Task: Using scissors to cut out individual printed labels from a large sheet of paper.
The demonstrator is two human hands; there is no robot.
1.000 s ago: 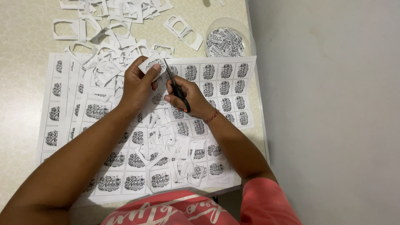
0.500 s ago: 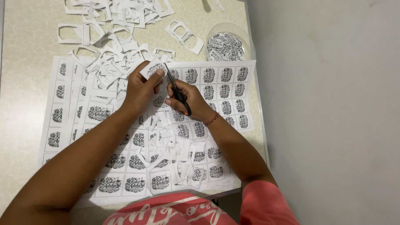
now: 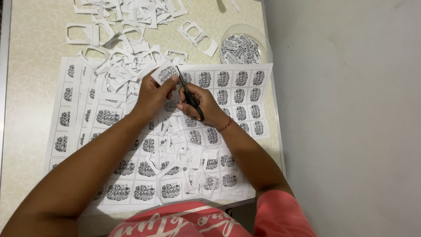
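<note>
My left hand point(image 3: 154, 95) pinches a small printed paper piece point(image 3: 164, 73) and holds it up over the table. My right hand point(image 3: 202, 105) grips black-handled scissors point(image 3: 187, 93), whose blades point up and left into the edge of that piece. Both hands hover above white sheets point(image 3: 239, 94) printed with rows of black ornate labels. Loose trimmed scraps point(image 3: 175, 151) lie on the sheets just below my wrists.
A clear round bowl point(image 3: 263, 41) with cut-out labels stands at the back right by the table edge. A heap of hollow paper offcuts point(image 3: 127, 26) covers the back of the beige table point(image 3: 30, 52). A grey floor lies to the right.
The hands stay in the same place; the left hand has turned the small piece slightly while the scissors keep cutting along its edge.
</note>
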